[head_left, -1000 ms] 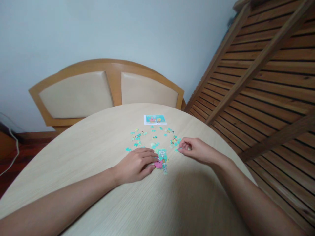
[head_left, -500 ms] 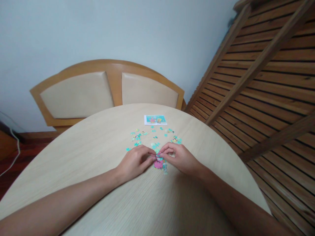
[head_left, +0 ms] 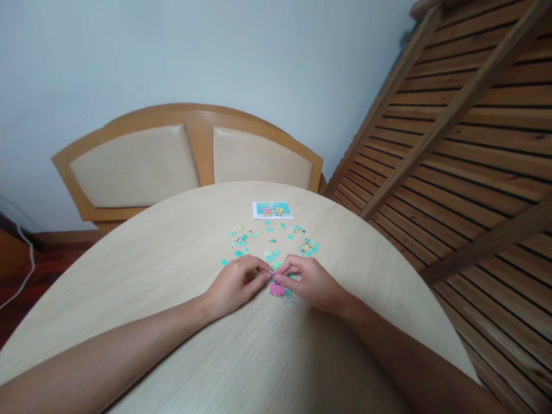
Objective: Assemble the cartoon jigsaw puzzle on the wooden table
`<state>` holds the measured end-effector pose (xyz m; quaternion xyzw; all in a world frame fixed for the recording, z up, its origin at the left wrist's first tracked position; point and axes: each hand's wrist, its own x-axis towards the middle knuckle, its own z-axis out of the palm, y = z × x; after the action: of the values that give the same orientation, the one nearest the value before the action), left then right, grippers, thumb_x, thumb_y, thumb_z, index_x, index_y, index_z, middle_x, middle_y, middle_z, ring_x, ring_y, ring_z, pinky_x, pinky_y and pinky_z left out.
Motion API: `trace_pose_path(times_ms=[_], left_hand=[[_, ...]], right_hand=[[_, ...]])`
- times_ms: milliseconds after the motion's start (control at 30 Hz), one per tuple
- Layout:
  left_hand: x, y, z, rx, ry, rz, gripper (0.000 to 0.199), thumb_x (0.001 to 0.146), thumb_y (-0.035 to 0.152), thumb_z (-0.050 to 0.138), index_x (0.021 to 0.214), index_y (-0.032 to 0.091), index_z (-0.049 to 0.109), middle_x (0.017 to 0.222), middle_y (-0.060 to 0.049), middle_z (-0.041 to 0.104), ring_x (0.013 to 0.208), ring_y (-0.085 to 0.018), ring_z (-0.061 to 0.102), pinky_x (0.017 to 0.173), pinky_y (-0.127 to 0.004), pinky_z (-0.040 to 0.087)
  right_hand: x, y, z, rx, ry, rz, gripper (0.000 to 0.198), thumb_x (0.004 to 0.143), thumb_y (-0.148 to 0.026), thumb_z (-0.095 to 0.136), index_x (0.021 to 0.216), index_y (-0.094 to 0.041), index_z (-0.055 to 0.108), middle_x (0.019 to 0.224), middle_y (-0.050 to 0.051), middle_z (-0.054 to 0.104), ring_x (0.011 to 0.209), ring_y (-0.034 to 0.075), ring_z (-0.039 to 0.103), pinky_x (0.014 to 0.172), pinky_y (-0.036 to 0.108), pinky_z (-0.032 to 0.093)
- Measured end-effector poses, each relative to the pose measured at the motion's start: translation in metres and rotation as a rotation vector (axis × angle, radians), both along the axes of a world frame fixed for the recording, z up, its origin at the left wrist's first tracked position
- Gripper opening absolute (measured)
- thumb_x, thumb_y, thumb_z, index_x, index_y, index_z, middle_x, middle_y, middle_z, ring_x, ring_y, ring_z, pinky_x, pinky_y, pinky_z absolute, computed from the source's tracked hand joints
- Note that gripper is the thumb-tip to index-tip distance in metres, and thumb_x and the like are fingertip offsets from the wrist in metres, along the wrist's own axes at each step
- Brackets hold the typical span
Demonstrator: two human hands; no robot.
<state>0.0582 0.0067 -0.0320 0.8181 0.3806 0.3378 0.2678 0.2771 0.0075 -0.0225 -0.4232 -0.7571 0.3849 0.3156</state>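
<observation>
Your partly joined puzzle section [head_left: 277,289] lies flat on the table [head_left: 224,368]. At its far edge, your right hand [head_left: 313,283] pinches a small pink piece [head_left: 272,274] between thumb and fingers. Your left hand [head_left: 240,283] brings its bent fingertips to that piece; whether they grip it, you cannot tell. Loose pieces [head_left: 309,247] lie beyond the section, and farther beyond it, the picture card [head_left: 272,210].
</observation>
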Motion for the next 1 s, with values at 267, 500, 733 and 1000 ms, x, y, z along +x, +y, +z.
trace_pose_path(times_ms=[267,500,733,1000], left_hand=[[-0.001,0.0,-0.002,-0.003,-0.004,0.021,0.019,0.095,0.029,0.056,0.105,0.02,0.07,0.088,-0.004,0.072,0.078,-0.017,0.064,0.073,-0.03,0.053],[-0.003,0.001,0.002,0.038,0.079,0.001,0.021,0.094,0.023,0.056,0.103,0.023,0.075,0.096,-0.004,0.076,0.092,-0.021,0.067,0.086,-0.035,0.052],[-0.003,0.002,0.002,0.06,0.117,-0.009,0.021,0.093,0.018,0.057,0.098,0.022,0.077,0.089,-0.002,0.076,0.088,-0.021,0.066,0.086,-0.036,0.049],[-0.003,0.002,0.0,0.084,0.145,-0.009,0.02,0.092,0.015,0.061,0.097,0.022,0.078,0.086,-0.002,0.075,0.087,-0.019,0.065,0.085,-0.033,0.047]], right_hand=[[0.018,0.007,0.009,0.318,-0.245,0.115,0.009,0.087,-0.026,0.072,0.095,-0.021,0.072,0.096,0.004,0.076,0.094,0.021,0.069,0.089,0.035,0.051],[0.028,0.01,0.007,0.397,-0.33,0.267,0.044,0.078,-0.036,0.083,0.118,-0.021,0.072,0.121,0.01,0.07,0.117,0.026,0.061,0.105,0.043,0.045],[0.03,0.012,0.005,0.388,-0.389,0.265,0.046,0.079,-0.036,0.082,0.121,-0.022,0.072,0.124,0.011,0.068,0.119,0.027,0.059,0.106,0.044,0.044],[0.03,0.012,0.005,0.397,-0.395,0.253,0.046,0.077,-0.036,0.083,0.119,-0.022,0.073,0.123,0.01,0.068,0.118,0.027,0.059,0.106,0.044,0.045]])
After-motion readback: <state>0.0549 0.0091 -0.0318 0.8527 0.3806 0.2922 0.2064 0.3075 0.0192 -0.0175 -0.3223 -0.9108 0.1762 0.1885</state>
